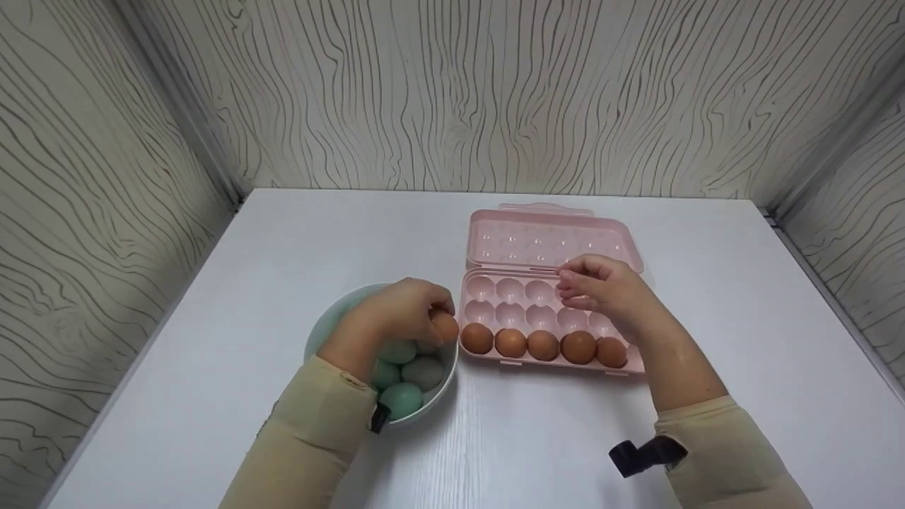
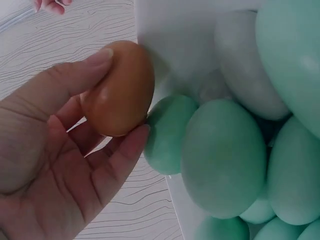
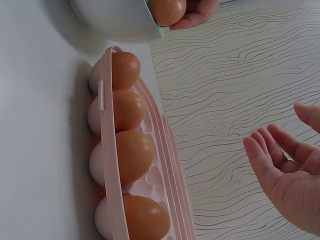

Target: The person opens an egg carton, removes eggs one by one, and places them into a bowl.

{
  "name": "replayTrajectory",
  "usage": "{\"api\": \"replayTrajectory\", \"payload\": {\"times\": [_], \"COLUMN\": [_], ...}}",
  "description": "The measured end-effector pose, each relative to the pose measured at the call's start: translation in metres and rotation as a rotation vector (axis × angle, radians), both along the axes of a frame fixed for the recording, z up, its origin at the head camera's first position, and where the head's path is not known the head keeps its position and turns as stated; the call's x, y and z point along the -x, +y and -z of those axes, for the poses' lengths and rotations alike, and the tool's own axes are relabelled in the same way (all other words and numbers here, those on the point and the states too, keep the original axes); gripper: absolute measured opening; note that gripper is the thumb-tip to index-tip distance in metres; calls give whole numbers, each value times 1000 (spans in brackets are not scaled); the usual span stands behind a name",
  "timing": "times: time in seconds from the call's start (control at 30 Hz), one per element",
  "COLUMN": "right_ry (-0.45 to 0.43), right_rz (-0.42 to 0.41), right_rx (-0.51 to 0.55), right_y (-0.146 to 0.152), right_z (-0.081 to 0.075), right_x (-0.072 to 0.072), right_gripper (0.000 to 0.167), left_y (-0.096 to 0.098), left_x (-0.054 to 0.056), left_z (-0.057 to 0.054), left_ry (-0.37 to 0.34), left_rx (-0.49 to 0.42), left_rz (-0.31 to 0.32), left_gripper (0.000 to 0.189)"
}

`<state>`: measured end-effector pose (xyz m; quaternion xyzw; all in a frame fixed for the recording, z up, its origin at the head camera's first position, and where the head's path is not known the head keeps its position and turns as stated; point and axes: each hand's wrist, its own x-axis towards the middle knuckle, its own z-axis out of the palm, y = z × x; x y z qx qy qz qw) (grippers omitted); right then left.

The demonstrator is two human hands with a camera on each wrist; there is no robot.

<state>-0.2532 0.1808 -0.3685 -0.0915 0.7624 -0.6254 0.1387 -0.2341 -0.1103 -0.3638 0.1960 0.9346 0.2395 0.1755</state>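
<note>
My left hand (image 1: 403, 311) holds a brown egg (image 2: 120, 90) between thumb and fingers, over the right rim of a white bowl (image 1: 452, 382). Green eggs (image 2: 225, 157) and greyish eggs (image 1: 423, 372) fill the bowl beneath that hand. To its right lies a pink egg carton (image 1: 505, 357), its lid (image 1: 551, 237) folded back. Brown eggs (image 1: 543, 346) sit in a line along the front row of the carton. Above the carton's back right part hovers my right hand (image 1: 601, 286), fingers loosely bent with nothing in them, as the right wrist view also shows.
Carton and bowl stand side by side on a white table (image 1: 537, 431). Wood-grain patterned panels (image 1: 452, 99) rise behind the table and at both sides. A black wrist camera mount (image 1: 647, 454) juts from the right sleeve, low over the table.
</note>
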Motion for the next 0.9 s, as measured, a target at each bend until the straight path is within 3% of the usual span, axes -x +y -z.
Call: {"api": "replayTrajectory", "payload": {"times": [0.2,0.37,0.9], "right_ry": [2,11,19], "right_rz": [1,-7,16], "right_rx": [-5,-19,-32], "right_y": [2,2,3], "right_z": [0,-2,1], "right_x": [1,0,3], "right_gripper": [19,23,25], "left_y": [7,12,36], "left_x": [-2,-4,-8], "left_z": [-1,0,-1], "left_ry": [-16,11,9], "left_rx": [98,165,517], "left_rz": [29,53,-1], "left_gripper": [17,16,15]}}
